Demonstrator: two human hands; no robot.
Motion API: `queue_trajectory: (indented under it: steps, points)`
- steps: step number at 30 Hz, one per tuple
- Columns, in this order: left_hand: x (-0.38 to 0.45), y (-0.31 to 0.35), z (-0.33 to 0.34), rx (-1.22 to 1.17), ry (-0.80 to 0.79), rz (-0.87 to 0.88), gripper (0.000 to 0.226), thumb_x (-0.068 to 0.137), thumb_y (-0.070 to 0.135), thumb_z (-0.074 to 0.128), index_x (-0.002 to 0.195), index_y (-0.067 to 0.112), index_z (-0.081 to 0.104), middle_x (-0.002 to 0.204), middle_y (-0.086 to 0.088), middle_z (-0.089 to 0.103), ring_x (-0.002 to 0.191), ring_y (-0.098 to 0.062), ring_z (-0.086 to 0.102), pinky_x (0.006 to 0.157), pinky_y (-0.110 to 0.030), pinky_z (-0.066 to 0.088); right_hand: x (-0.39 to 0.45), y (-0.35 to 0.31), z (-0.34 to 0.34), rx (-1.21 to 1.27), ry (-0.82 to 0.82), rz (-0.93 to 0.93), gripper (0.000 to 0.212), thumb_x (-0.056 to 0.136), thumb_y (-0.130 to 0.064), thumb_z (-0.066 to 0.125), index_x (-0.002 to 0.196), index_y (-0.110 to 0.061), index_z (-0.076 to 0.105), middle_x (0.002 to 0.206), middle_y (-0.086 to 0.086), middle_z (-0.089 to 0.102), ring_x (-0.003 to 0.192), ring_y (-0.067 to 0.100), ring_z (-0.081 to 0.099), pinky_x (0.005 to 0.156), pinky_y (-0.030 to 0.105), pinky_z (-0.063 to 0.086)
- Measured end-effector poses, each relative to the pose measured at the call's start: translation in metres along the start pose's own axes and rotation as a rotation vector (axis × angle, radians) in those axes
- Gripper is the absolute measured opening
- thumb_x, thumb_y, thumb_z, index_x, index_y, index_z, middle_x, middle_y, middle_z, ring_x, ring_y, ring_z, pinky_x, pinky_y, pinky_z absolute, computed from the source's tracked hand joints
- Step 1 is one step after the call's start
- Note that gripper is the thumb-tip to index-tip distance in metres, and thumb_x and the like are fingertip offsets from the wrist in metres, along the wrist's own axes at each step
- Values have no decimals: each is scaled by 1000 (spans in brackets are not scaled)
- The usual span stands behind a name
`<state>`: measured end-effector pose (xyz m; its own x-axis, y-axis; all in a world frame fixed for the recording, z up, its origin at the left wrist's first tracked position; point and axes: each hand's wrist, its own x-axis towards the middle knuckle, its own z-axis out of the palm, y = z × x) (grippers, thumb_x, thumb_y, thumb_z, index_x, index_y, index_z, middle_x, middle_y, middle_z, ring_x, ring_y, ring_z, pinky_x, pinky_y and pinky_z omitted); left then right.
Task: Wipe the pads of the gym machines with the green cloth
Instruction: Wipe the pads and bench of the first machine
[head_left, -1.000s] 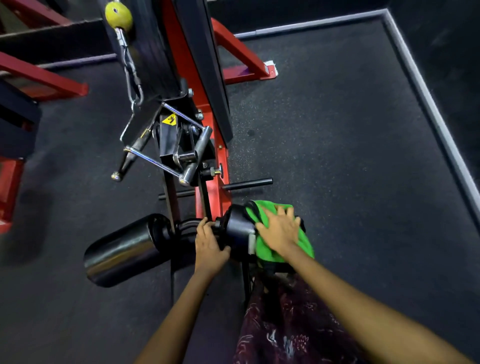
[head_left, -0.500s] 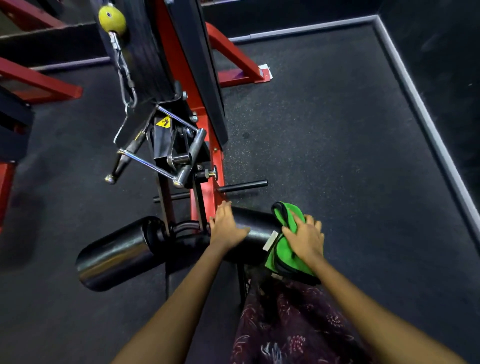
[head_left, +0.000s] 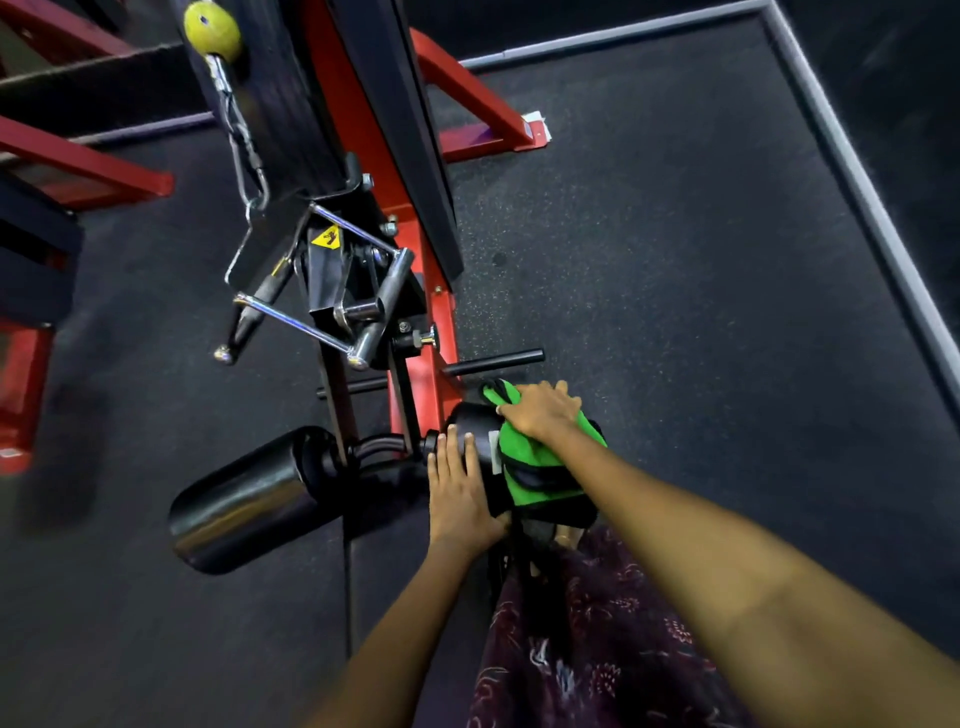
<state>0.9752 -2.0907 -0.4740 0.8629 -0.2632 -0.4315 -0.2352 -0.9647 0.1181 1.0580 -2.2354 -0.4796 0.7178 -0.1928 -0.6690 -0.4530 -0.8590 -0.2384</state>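
Observation:
The green cloth is draped over the outer end of the right black roller pad of a red gym machine. My right hand presses flat on top of the cloth, fingers pointing left. My left hand rests flat on the same pad, beside the cloth, with straight fingers. A second black roller pad sticks out to the left of the machine's post, untouched.
The red machine frame rises ahead with a chrome handle, a carabiner and a yellow ball. A black peg juts right. More red frames stand at left. Dark rubber flooring lies to the right.
My right hand has slid the cloth from the pad's end up onto its top. My left hand has moved slightly toward me along the pad.

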Motion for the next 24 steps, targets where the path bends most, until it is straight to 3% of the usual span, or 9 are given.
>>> queue_trajectory:
  steps: [2, 8, 11, 14, 16, 18, 20, 22, 24]
  points:
    - [-11, -7, 14, -49, 29, 16, 123, 34, 52, 81, 134, -5, 38, 139, -32, 41, 132, -43, 32, 110, -49, 25, -8, -13, 6, -17, 64, -52, 49, 90, -52, 48, 134, -31, 50, 136, 10, 46, 128, 32, 33, 101, 44, 29]
    - [-33, -21, 27, -86, -1, 68, 118, 38, 49, 81, 135, -2, 38, 141, -28, 40, 134, -36, 25, 109, -46, 16, -41, 4, 22, -97, 207, -282, 52, 93, -53, 43, 142, -37, 37, 136, 8, 44, 124, 31, 34, 97, 43, 32]
    - [-31, -23, 27, -95, 83, 83, 108, 42, 42, 80, 133, 1, 39, 138, -27, 44, 133, -35, 30, 109, -48, 20, -34, 50, 15, -48, 229, -93, 52, 93, -54, 43, 141, -35, 39, 137, 7, 45, 124, 31, 35, 97, 41, 35]
    - [-20, -20, 15, -147, 149, 39, 74, 51, 38, 75, 111, 0, 57, 119, -24, 56, 114, -41, 54, 105, -52, 37, -27, 86, 7, 110, 175, 161, 54, 93, -53, 45, 141, -29, 43, 138, 12, 44, 127, 33, 35, 101, 44, 34]
    - [-6, -20, 0, -153, 165, 10, 64, 56, 36, 79, 104, 0, 58, 111, -20, 57, 107, -41, 57, 101, -54, 41, -26, 84, 5, 142, 170, 232, 51, 92, -51, 46, 138, -28, 46, 137, 13, 45, 127, 34, 34, 101, 44, 32]
    - [11, -20, -16, -122, 117, 1, 75, 63, 39, 79, 122, 2, 50, 130, -18, 46, 126, -36, 42, 113, -52, 24, -31, 62, 6, 28, 205, 181, 47, 92, -50, 47, 133, -28, 51, 136, 12, 46, 127, 32, 33, 101, 43, 31]
    - [29, -21, -27, -86, 17, -2, 97, 70, 46, 73, 143, 4, 27, 153, -16, 18, 144, -27, 15, 117, -45, 3, -36, 28, 14, -33, 227, 49, 48, 91, -49, 47, 135, -30, 49, 137, 12, 45, 128, 32, 31, 102, 44, 28]
    - [45, -19, -36, -45, -51, 6, 107, 75, 49, 67, 149, 3, 5, 158, -13, -3, 147, -23, -1, 116, -43, -3, -43, -4, 21, -41, 218, -70, 51, 91, -48, 48, 139, -33, 43, 137, 12, 42, 128, 32, 30, 102, 45, 27]
    - [55, -18, -42, 24, -112, 22, 109, 80, 47, 62, 148, 1, -9, 158, -13, -11, 147, -23, -6, 118, -44, -1, -49, -19, 25, -56, 201, -142, 52, 91, -47, 48, 141, -34, 39, 137, 11, 41, 126, 31, 31, 100, 46, 28]
